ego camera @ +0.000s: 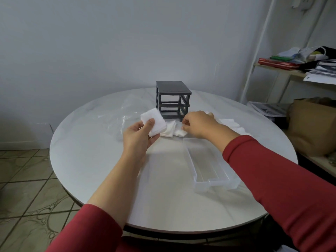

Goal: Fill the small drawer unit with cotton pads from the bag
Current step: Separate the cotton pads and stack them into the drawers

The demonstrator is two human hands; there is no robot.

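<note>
The white square cotton pads lie in three places: a squared stack (156, 121) in your left hand (140, 135), a loose heap (171, 131) on the table just in front of the dark grey plastic drawer frame (172, 99), and a further scatter (231, 124) beyond your right hand (198, 125). Your left hand grips the stack, thumb across its top face and fingers curled beneath. Your right thumb and forefinger pinch the edge of a pad in the heap, the other fingers curled. The frame stands with all its bays empty. A clear plastic drawer (209, 160) lies out on the table under your right forearm, and no pads show in it. In my judgement you are gathering pads into a stack before loading. Lift one pad at a time, lay it square on the stack, and keep your left thumb pressing down so the edges do not slip. The crumpled transparent bag (116, 115) lies flat to the left of the frame. The round white table (91, 160) stands against a pale wall. A white shelf (283, 70) of papers and a brown paper bag (312, 124) are at the right, with beige tiled floor (27, 179) at the left.
</note>
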